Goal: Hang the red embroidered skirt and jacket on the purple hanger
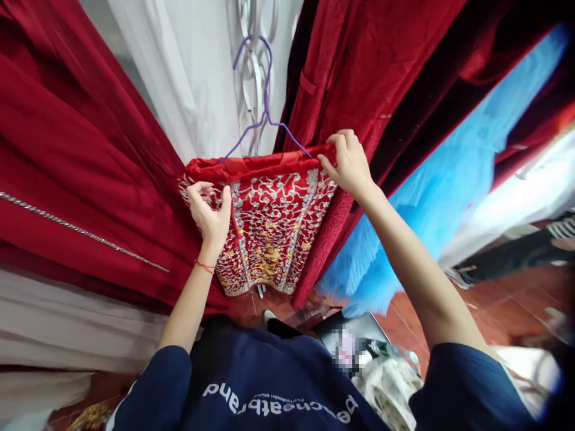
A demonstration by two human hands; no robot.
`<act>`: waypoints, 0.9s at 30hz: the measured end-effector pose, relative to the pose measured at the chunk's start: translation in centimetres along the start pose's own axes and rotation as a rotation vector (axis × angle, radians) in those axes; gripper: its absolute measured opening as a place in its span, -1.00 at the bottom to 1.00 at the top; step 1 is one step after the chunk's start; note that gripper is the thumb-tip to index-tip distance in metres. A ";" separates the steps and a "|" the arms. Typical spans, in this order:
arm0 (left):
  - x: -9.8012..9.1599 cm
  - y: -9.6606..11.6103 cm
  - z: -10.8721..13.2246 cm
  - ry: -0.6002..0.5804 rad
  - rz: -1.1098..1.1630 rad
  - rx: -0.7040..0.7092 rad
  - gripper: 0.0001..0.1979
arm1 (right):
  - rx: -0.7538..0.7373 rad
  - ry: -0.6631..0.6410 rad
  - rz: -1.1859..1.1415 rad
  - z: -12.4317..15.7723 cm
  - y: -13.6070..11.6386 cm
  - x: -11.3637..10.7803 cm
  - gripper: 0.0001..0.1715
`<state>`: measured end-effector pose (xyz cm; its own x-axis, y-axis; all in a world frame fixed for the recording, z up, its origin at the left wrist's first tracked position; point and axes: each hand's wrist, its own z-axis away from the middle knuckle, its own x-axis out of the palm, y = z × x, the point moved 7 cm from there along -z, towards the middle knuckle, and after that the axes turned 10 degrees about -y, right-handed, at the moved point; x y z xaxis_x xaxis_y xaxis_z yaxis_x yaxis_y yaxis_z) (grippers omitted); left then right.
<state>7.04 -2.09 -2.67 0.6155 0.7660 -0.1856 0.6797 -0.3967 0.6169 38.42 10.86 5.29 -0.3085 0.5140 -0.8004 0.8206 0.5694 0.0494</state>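
A red skirt (274,209) with silver and gold embroidery hangs by its waistband from a purple wire hanger (268,96). The hanger's hook sits in a white chain (252,66). At the waistband's right corner, my right hand (348,164) is closed, pinching the red fabric between thumb and fingers. My left hand (210,218) is in front of the skirt's upper left side, below the waistband. Its fingers are bent and its thumb stands apart from them, with no cloth visibly gripped between. A thin red cord circles my left wrist.
Dark red drapes (81,143) hang on the left, with a white cloth (179,66) behind the chain. To the right hang red garments (359,66) and a light blue tulle one (431,173). A dark case (377,326) and a bundled whitish cloth (386,386) lie below on the tiled floor.
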 end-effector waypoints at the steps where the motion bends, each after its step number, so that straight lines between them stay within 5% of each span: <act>1: 0.9 -0.9 0.7 -0.055 0.082 -0.059 -0.54 | 0.039 0.018 0.017 0.6 -0.5 -0.2 -0.51; 4: 3.7 -2.6 1.9 -0.225 0.347 -0.185 -0.49 | 0.071 0.009 0.036 2.3 -3.0 -0.6 -0.57; 7: 5.4 -2.7 2.0 -0.352 0.535 -0.233 -0.42 | -0.030 -0.140 -0.021 3.5 -7.2 -0.1 -0.68; 11: 5.6 -2.1 2.1 -0.422 0.675 -0.274 -0.44 | -0.102 -0.336 -0.192 4.0 -13.4 1.3 -0.69; 15: 5.6 -0.9 3.0 -0.528 0.753 -0.290 -0.51 | -0.030 -0.333 -0.420 3.0 -17.8 3.0 -0.58; 21: 3.9 -0.4 4.1 -0.459 0.660 -0.233 -0.62 | 0.183 -0.211 -0.545 1.5 -18.8 4.6 -0.48; 27: 4.1 0.1 4.7 -0.543 0.621 -0.178 -0.67 | 0.049 -0.255 -0.591 1.0 -19.6 5.2 -0.69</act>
<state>11.51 -1.41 -6.96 0.9939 0.0679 -0.0865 0.1096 -0.5447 0.8315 21.23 1.72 -0.44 -0.5961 -0.0500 -0.8014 0.5700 0.6767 -0.4661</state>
